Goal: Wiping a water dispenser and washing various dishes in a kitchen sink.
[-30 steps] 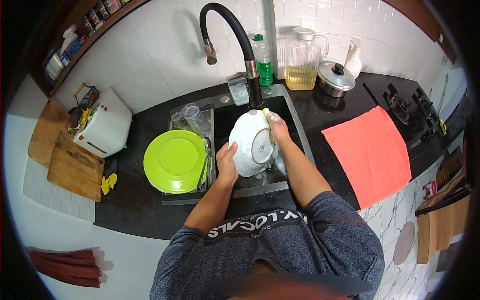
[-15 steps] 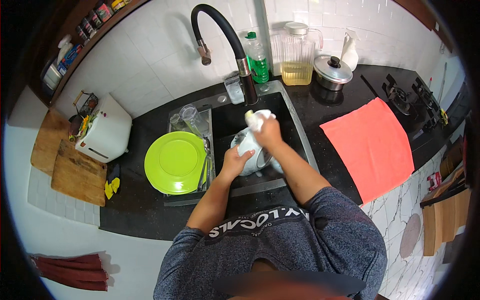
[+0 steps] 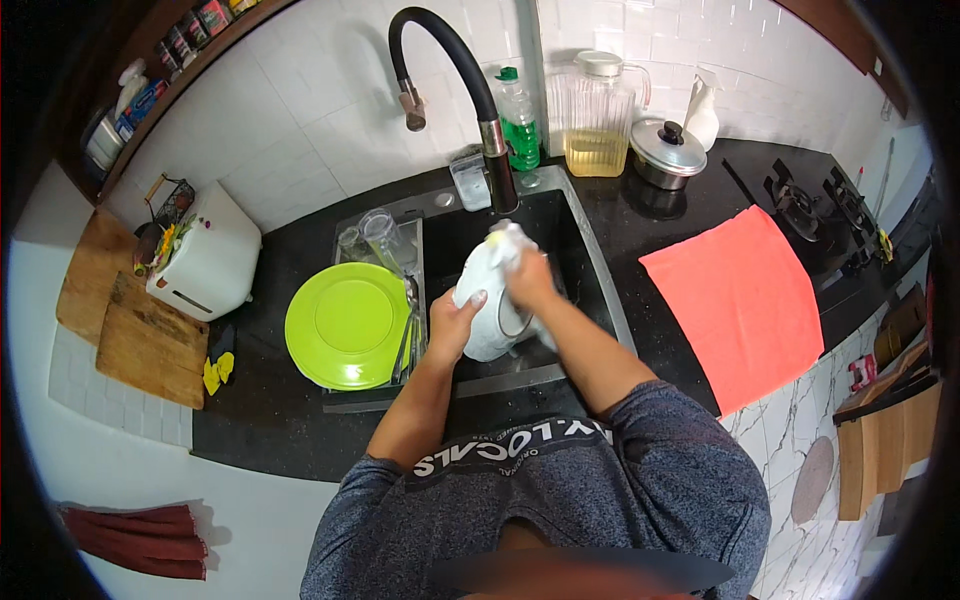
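Observation:
Over the black sink [image 3: 560,225], my left hand [image 3: 455,322] grips a white bowl [image 3: 488,332] by its edge, thumb on the pale surface. The bowl is tilted, with its round underside partly in view. My right hand [image 3: 528,282] is closed around a foamy sponge [image 3: 512,238], white with a bit of yellow showing, and presses it along the bowl's far right side. Blur softens the right fingers and wrist. Above the sink arches a black faucet [image 3: 470,75]; no water shows at its spout.
Left of the sink, a lime green plate [image 3: 350,325] leans beside spoons [image 3: 408,330] and clear glasses [image 3: 380,235]. Behind stand a green soap bottle [image 3: 520,135] and a pitcher [image 3: 598,120]. A lidded pot [image 3: 668,150], coral cloth [image 3: 745,310] and stove [image 3: 800,210] are rightward.
The bowl has been raised and turned, showing more of its pale outer surface. My right hand has shifted slightly down and left with the sponge. My left hand has moved slightly left.

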Demonstrator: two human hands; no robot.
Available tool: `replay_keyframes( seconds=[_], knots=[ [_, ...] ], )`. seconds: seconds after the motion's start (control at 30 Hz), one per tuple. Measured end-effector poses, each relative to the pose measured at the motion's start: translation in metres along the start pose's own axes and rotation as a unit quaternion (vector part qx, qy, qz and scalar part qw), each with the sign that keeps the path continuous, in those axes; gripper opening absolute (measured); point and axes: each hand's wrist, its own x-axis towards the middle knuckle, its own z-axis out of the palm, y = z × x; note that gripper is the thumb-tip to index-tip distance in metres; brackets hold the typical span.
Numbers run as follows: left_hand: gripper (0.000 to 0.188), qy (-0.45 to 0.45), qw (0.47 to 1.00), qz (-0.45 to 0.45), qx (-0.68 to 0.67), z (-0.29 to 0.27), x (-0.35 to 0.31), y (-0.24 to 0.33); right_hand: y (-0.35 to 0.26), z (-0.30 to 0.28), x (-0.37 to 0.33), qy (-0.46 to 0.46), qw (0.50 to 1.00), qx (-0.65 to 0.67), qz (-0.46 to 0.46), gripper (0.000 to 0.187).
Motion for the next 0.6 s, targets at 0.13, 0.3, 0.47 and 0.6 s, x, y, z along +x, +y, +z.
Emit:
replay_keyframes(
  seconds=[0.13,0.3,0.47,0.6],
  knots=[
    [0.028,-0.023,0.999,0.016,0.037,0.002,0.002,0.000,0.030,-0.003,0.010,-0.029,0.962,0.113,0.248,0.028],
    [0.028,-0.022,1.000,-0.003,0.020,-0.002,-0.001,0.004,-0.017,0.000,-0.004,0.009,0.963,-0.050,-0.265,0.029],
    [0.029,-0.027,0.998,0.026,0.059,0.001,0.000,-0.002,0.034,-0.005,0.015,-0.048,0.963,0.130,0.232,0.028],
    [0.033,-0.019,0.999,-0.001,0.043,-0.011,0.004,-0.002,-0.007,0.007,-0.006,-0.004,0.969,-0.060,-0.240,0.034]
  ],
)
